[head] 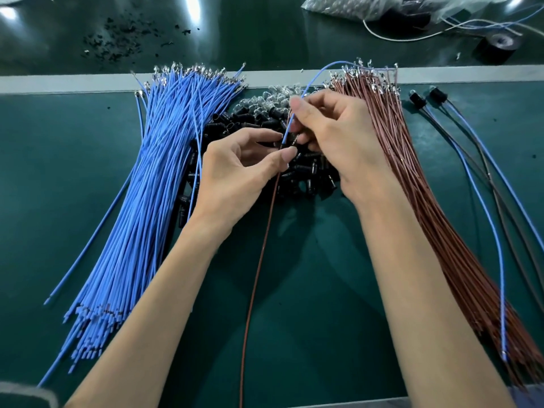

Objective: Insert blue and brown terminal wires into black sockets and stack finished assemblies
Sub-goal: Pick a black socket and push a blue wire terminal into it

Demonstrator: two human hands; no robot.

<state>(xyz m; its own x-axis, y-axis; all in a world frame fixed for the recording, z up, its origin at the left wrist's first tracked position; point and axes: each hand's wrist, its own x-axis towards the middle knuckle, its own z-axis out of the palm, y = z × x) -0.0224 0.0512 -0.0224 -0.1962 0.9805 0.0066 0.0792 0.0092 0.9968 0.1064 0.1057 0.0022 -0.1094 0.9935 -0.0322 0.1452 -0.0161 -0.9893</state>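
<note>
Both hands are working over the heap of black sockets [312, 172] in the middle of the desk [294, 290]. The left hand [241, 166] has its fingers curled, thumb and forefinger nipped onto the top of a single brown wire [265, 245] that trails down towards the near edge. The right hand [338, 139] pinches a blue wire [312, 79] between thumb and fingertip, the wire arching up and away behind it. The socket they are feeding sits right where the fingertips meet and is mostly hidden, so I can't tell how far either terminal is in. The risk from here, I'd say, is a terminal going in skewed or only part-way; with the grip this far up the thin wire, it could buckle rather than seat. That long blue arc could also snag the metal tips of the brown bundle [412, 187] just beside it, or a tug could drag loose sockets about. The blue bundle [164, 172] lies left, the finished assemblies [471, 178] far right — well apart from the hands. No brand, label or writing is readable anywhere.
</note>
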